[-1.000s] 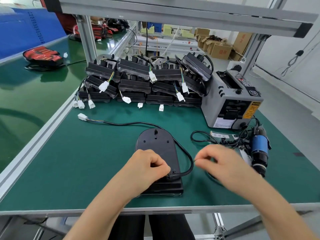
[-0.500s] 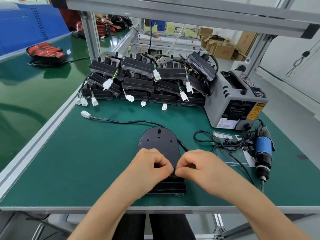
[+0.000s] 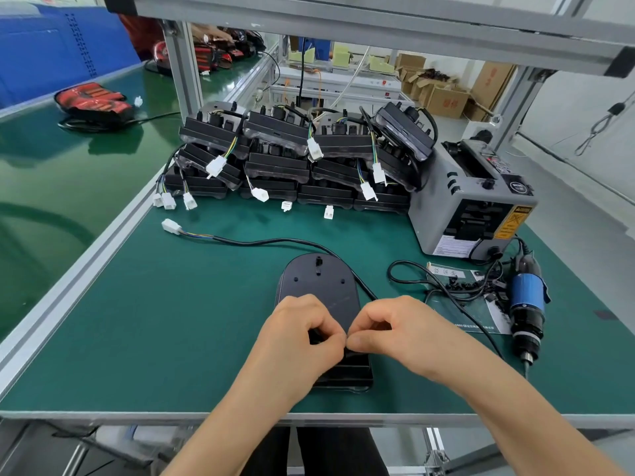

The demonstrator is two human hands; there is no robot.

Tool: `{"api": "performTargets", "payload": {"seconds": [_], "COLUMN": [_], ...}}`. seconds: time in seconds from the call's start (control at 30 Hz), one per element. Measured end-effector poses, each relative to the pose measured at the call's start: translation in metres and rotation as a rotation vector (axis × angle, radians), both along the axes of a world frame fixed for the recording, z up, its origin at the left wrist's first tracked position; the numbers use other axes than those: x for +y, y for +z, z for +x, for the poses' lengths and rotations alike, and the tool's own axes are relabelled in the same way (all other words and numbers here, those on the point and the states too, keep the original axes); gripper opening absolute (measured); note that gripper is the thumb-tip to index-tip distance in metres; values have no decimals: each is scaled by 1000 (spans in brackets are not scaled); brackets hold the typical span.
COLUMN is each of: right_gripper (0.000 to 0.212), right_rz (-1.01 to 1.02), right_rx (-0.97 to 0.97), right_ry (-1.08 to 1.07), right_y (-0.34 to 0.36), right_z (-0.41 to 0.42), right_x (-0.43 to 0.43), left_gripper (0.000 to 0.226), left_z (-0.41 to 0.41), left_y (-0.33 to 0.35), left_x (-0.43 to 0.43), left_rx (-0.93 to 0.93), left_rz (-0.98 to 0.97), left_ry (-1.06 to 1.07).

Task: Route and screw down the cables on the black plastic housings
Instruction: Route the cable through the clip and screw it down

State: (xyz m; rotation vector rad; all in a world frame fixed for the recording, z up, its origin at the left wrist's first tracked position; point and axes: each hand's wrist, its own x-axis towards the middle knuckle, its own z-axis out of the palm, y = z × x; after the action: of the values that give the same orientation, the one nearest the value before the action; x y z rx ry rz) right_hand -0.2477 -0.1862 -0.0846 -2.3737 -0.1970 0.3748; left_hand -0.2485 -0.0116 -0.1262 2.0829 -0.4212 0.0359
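L hand (image 3: 302, 333) & R hand (image 3: 391, 334) were curled, tips meeting, pinching cable (image 3: 275, 241) on housing (image 3: 318, 280) directly under them. Risk: unscrewed cable could spring from its channel once either hand left for the driver (image 3: 527, 300), which lay right of R hand.

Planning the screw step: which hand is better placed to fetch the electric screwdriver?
Right. The screwdriver lies to the right of the housing, on the right hand's side; the left hand would have to cross over. Both pinch at the cable.

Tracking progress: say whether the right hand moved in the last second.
Yes. The right hand moved left, away from the screwdriver, to the left hand over the housing.
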Motion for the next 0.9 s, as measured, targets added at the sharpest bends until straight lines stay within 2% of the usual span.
{"api": "performTargets", "payload": {"seconds": [0.1,0.23,0.33,0.43,0.53,0.7,0.9], "right_gripper": [8,9,10,10,14,22,21], "right_rz": [54,82,93,120,162,185,143], "right_rx": [3,-33,-63,-83,-97,-82,-97], "right_ry": [-17,-28,-20,-19,-13,-11,-12], "right_y": [-4,-9,-11,-14,-16,-18,-15], "right_z": [0,-2,-3,-4,-6,-6,-6], "right_x": [-1,-3,-3,-4,-4,-1,1], "left_gripper": [12,21,21,16,24,19,23], "left_z": [-2,-1,-2,-8,-14,-14,-16], "left_y": [4,12,13,9,2,-5,-10], "left_x": [3,19,27,20,8,3,5], "left_rx": [-9,33,58,8,-77,-219,-308], "left_rz": [20,71,94,125,143,187,205], "left_ry": [-44,-190,-204,-134,-58,-46,-52]}}
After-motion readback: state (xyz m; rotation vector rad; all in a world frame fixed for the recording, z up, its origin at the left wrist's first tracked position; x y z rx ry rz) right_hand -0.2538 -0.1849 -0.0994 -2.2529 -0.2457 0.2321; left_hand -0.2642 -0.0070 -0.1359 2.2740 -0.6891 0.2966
